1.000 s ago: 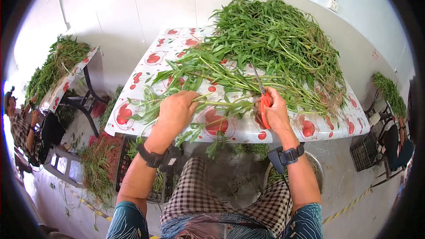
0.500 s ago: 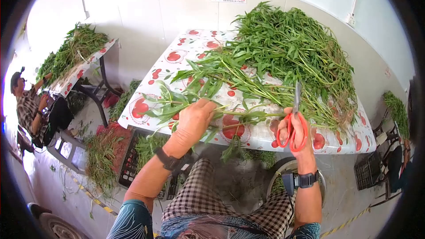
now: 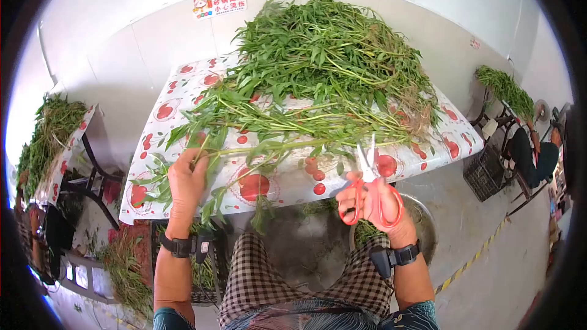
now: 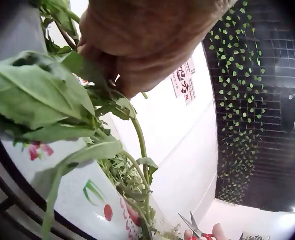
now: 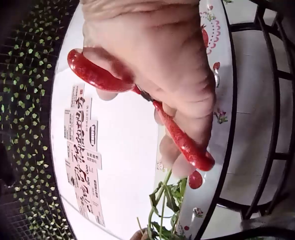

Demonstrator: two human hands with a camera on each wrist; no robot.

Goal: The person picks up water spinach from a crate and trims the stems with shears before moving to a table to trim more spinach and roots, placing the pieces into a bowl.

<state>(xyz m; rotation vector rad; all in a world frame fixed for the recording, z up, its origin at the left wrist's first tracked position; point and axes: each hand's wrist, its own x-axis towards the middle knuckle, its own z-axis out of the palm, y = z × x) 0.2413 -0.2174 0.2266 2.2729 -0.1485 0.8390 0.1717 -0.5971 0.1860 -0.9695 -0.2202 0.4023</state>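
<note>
In the head view my left hand (image 3: 187, 178) pinches leafy green stems (image 3: 269, 148) over the table's front left part. The stems stretch rightward toward the scissors. My right hand (image 3: 379, 208) holds red-handled scissors (image 3: 391, 206), fingers through the loops, blades parted and pointing away from me beyond the front edge. In the left wrist view the left hand (image 4: 142, 40) covers part of the stems, with broad leaves (image 4: 42, 95) beside it. The right wrist view has the right hand (image 5: 157, 60) around the red handles (image 5: 187, 150); the blades are mostly hidden there.
A large heap of greens (image 3: 324, 49) covers the back of the patterned table (image 3: 153, 140). A metal basin (image 3: 428, 226) stands on the floor below the front edge, right of centre. Black crate (image 3: 483, 177) at right. People sit beside other heaped tables at both sides.
The view has turned right. My left hand has moved apart from the right along the stems. The scissors have come away from the stems, and their blades have spread.
</note>
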